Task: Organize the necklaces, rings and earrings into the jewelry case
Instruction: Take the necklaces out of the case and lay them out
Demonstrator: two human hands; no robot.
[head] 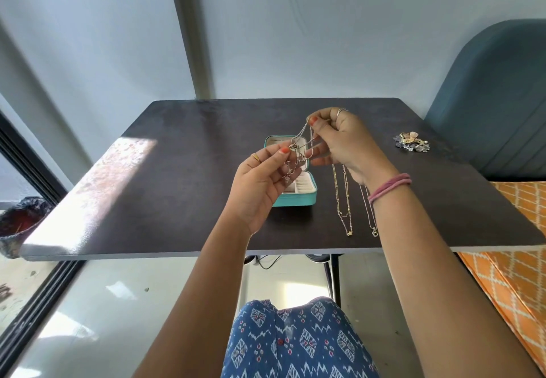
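Observation:
A thin silver necklace [302, 136] hangs in the air between both hands, above the open teal jewelry case [298, 200]. My left hand [263, 182] pinches its lower end with the pendant near the thumb. My right hand [342, 141] pinches the chain higher up between thumb and forefinger. The case stands on the dark table [177, 188], partly hidden behind my left hand; its ring rolls show at the front. A gold necklace [342, 200] and a silver necklace [369, 212] lie stretched out on the table to the right of the case.
A small heap of earrings and rings [411, 142] lies at the table's far right. A blue chair back [490, 97] stands behind that corner, an orange patterned cloth [517, 230] beside it. A bin [20, 224] sits on the floor at left.

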